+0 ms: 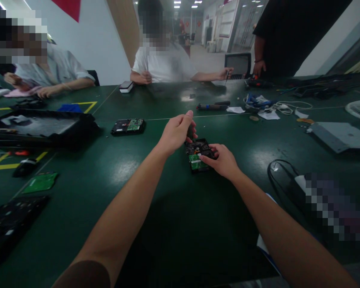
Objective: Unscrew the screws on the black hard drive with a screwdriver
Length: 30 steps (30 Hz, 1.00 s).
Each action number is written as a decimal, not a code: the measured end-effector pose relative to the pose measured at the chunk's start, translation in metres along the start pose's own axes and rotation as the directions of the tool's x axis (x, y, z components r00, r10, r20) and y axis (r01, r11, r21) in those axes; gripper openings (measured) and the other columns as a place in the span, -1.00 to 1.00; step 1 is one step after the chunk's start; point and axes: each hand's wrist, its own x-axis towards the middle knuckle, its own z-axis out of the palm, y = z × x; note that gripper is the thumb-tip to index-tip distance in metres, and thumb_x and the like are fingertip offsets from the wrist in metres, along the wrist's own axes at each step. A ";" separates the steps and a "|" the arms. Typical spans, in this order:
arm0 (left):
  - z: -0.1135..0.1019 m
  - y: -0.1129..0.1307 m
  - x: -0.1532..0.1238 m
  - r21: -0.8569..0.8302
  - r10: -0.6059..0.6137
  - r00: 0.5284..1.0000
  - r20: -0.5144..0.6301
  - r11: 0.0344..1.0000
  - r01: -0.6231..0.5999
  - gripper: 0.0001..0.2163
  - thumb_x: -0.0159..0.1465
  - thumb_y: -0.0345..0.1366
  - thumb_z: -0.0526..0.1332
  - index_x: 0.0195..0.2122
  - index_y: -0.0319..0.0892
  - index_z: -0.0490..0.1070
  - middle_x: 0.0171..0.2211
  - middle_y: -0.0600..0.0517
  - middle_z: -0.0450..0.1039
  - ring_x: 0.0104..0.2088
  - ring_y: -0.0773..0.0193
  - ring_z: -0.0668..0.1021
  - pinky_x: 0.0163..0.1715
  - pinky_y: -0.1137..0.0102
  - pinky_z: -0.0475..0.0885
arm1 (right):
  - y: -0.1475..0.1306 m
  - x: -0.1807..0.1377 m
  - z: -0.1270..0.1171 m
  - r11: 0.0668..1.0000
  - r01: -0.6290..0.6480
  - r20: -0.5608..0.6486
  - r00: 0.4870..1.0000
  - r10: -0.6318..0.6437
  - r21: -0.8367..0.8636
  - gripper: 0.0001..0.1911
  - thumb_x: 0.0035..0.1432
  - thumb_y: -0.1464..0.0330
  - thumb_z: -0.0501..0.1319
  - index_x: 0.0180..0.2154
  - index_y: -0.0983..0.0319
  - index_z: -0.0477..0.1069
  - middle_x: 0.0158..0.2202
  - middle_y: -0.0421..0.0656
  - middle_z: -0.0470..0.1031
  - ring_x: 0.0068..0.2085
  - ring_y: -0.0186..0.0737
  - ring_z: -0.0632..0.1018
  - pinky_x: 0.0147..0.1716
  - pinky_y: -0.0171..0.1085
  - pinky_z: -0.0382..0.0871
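A hard drive lies on the dark green table in front of me, its black casing and green circuit board facing up. My right hand grips its right side, thumb over the board and fingers along the edge. Above the drive's far left corner, my left hand is closed with its thumb on top. Something dark shows between the left fingers, too hidden to name. Another hard drive rests apart, to the left of my left hand.
A black tray-like housing and a green circuit board lie left. On the right are a grey metal case, white cables and a dark strap. A black cylindrical tool lies beyond my hands. Other people work around the table.
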 end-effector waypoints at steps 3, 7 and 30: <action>0.000 -0.002 0.001 0.003 -0.004 1.000 0.006 1.000 0.004 -0.50 0.44 0.22 0.16 -0.34 -0.15 0.45 -0.42 -0.03 0.52 -0.48 0.31 0.61 -0.54 0.44 0.44 | 0.000 0.000 0.000 1.000 -0.003 0.001 1.000 0.003 0.003 -0.32 0.14 -0.05 0.44 0.16 0.19 0.53 -0.02 -0.01 0.53 -0.22 -0.11 0.56 -0.24 -0.11 0.48; 0.000 -0.006 0.003 0.010 0.019 1.000 0.007 1.000 -0.019 -0.50 0.45 0.21 0.16 -0.35 -0.15 0.44 -0.43 -0.02 0.51 -0.49 0.31 0.61 -0.57 0.45 0.44 | 0.000 0.000 0.000 1.000 0.002 -0.001 1.000 -0.002 0.005 -0.33 0.14 -0.04 0.45 0.16 0.18 0.53 -0.02 -0.01 0.54 -0.21 -0.11 0.56 -0.23 -0.12 0.48; -0.001 0.003 -0.002 0.100 0.055 0.989 0.138 0.993 -0.069 -0.65 0.52 -0.06 0.10 -0.33 -0.15 0.43 -0.41 0.01 0.48 -0.43 0.32 0.62 -0.54 0.47 0.39 | 0.001 0.000 0.001 1.000 0.001 -0.001 1.000 -0.001 -0.006 -0.33 0.14 -0.05 0.45 0.15 0.17 0.52 -0.02 -0.01 0.54 -0.23 -0.11 0.56 -0.26 -0.11 0.50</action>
